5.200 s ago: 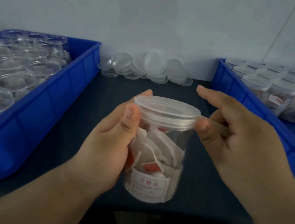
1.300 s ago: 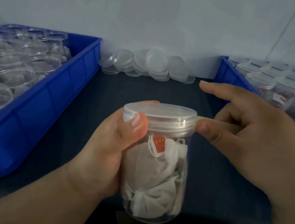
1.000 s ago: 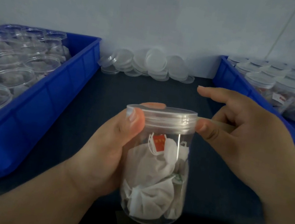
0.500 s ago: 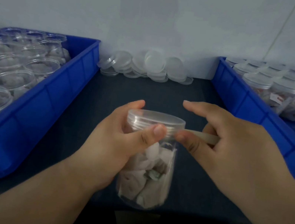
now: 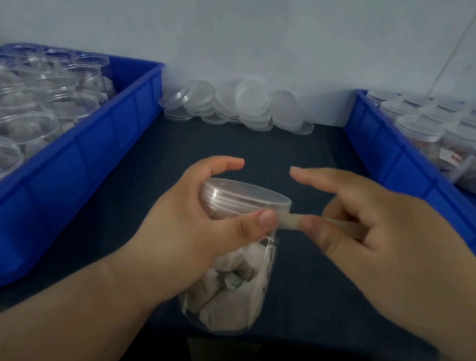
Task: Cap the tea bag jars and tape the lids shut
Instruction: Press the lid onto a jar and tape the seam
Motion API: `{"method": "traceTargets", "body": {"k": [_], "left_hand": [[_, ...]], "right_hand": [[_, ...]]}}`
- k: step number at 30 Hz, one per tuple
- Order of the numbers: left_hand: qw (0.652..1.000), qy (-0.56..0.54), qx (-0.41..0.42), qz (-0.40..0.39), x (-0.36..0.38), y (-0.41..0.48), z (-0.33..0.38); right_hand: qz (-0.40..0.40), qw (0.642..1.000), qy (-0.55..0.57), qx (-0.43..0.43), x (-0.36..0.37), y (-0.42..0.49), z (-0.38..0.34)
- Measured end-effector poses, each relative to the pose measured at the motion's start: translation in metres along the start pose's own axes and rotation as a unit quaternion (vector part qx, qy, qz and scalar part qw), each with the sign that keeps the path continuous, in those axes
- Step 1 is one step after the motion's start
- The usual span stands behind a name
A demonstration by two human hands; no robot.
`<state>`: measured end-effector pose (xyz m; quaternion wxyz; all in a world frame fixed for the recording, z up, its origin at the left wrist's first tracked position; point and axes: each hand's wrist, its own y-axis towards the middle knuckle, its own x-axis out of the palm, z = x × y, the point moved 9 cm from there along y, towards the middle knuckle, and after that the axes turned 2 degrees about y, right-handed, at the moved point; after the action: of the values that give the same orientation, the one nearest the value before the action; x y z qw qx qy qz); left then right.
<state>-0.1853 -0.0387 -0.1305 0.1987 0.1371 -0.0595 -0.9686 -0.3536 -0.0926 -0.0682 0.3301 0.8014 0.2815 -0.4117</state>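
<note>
Your left hand (image 5: pixel 189 235) grips the tea bag jar (image 5: pixel 231 289) over the dark table (image 5: pixel 326 170), thumb pressing the tape (image 5: pixel 290 220) against its lid (image 5: pixel 243 195). Just right of the jar, your right hand (image 5: pixel 376 250) pinches the tape taut. Loose lids (image 5: pixel 243 105) lie well behind the jar.

Dim, cool, even light; a soft wide-angle picture.
The wall (image 5: pixel 256 26) reads grey-blue and darkens toward the corners. The dark table (image 5: pixel 236 145) swallows what light there is, so shadows are faint. A pale sheen runs along the lid (image 5: pixel 244 192) of the jar (image 5: pixel 231 289), and the tape (image 5: pixel 289 222) shows only as a dull, hazy strip. The left bin (image 5: pixel 105 139) and right bin (image 5: pixel 397 163) bow outward at the sides, and the loose lids (image 5: pixel 250 100) at the back look smeared.
</note>
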Motion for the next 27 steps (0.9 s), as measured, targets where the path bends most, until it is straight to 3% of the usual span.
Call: {"method": "traceTargets", "body": {"k": [5,11,15,27], "left_hand": [[0.999,-0.043,-0.015,-0.004,0.002,-0.001,-0.001],[0.995,-0.096,-0.016,-0.013,0.007,-0.004,-0.004],[0.991,-0.130,-0.006,-0.030,0.007,-0.003,-0.004],[0.995,0.078,0.066,-0.010,0.006,-0.007,0.012]], "right_hand": [[0.008,0.998,0.065,-0.004,-0.012,-0.003,0.006],[0.063,0.998,0.029,0.003,0.000,0.004,0.008],[0.048,0.999,-0.004,0.004,0.011,0.007,0.007],[-0.036,0.999,-0.030,0.019,0.032,0.007,0.017]]}}
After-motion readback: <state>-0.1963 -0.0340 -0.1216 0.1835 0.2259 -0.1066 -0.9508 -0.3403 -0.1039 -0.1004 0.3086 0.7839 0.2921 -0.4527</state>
